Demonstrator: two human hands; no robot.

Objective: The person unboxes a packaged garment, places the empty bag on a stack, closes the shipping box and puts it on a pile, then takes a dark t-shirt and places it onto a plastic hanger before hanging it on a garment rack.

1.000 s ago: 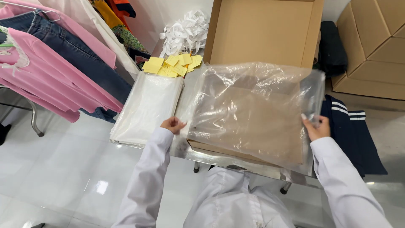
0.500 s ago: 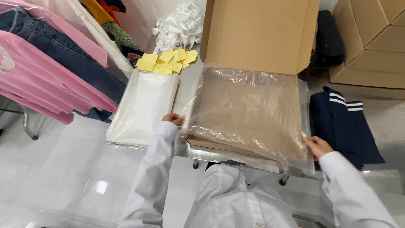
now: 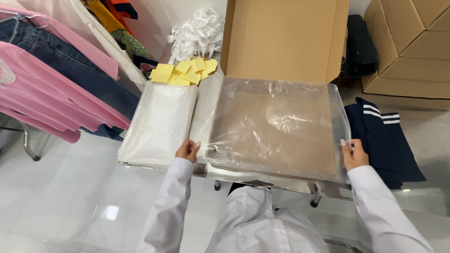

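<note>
Open cardboard box (image 3: pixel 286 42), its tray draped by my clear plastic bag (image 3: pixel 276 126): light, limp, slippery film, best pinched at its edges. My left hand (image 3: pixel 188 151) and right hand (image 3: pixel 354 153) each pinch a near corner, fingers closed.

A clear plastic bag (image 3: pixel 274 126) lies spread over an open cardboard box (image 3: pixel 286 42) on the desk (image 3: pixel 211 171). The left hand (image 3: pixel 187 151) pinches its near left edge, the right hand (image 3: pixel 355 153) its right edge. A stack of bags (image 3: pixel 159 124) lies just left, yellow tags (image 3: pixel 185 72) behind it.
</note>
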